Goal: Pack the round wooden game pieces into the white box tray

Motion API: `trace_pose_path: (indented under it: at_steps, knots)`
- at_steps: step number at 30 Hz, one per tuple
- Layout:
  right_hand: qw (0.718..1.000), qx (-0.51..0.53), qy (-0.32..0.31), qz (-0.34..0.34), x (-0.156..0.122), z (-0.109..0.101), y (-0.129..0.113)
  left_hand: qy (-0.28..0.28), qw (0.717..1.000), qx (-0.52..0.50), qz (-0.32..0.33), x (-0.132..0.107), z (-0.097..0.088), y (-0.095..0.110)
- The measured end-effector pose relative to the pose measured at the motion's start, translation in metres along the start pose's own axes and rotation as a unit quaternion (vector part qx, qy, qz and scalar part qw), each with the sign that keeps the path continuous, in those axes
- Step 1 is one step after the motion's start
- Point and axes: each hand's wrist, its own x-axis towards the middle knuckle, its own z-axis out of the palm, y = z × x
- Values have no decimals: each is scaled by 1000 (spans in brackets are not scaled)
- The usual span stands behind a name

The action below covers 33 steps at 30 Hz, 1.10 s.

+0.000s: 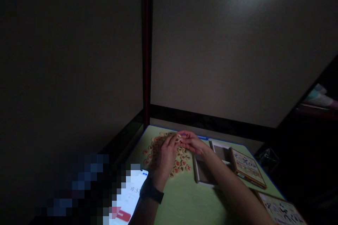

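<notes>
My left hand (pixel 168 150), with a dark band on the wrist, is closed at the fingertips on a round wooden xiangqi piece (pixel 178 138). My right hand (pixel 194 142) meets it from the other side, its fingers closed at the same piece. Whether the right fingers hold a further piece is hidden. Below and around both hands, many xiangqi pieces (pixel 177 164) with red or black characters lie spread on the green tabletop (pixel 182 198). My left hand covers part of them.
Right of the pieces, an open shallow box (pixel 197 172) with pale walls lies partly under my right forearm. Beside it is a printed box lid (pixel 246 165), and another printed box (pixel 282 209) sits nearer me. A lit phone (pixel 129 197) is at the lower left. Dark walls border the table.
</notes>
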Motion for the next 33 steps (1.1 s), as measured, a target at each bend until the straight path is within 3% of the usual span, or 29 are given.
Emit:
trace_pose_path:
  at_steps: [5, 8, 12, 16, 22, 27, 33]
  knots:
    - [999, 48, 7, -22, -10, -5, 2, 8, 1000, -7, 0, -1, 1, 2]
    - [999, 42, 21, -22, -15, -11, -2, 43, 999, -6, -9, -1, -1, 0]
    - [991, -87, 92, -43, -19, -29, -15, 120, 992, -20, 12, 0, 2, -8]
    - [945, -264, 182, -67, -13, -56, -21, 159, 986, -38, 13, 0, 5, -13]
    - [895, -392, 211, -17, 3, -80, -1, 147, 988, -34, 8, 1, 8, -18]
    - [856, -480, 193, 12, 8, -78, 11, 124, 992, -12, 12, 1, 10, -19]
    - [793, -582, 178, 3, 2, -58, 1, 114, 993, 14, 14, 1, 12, -19]
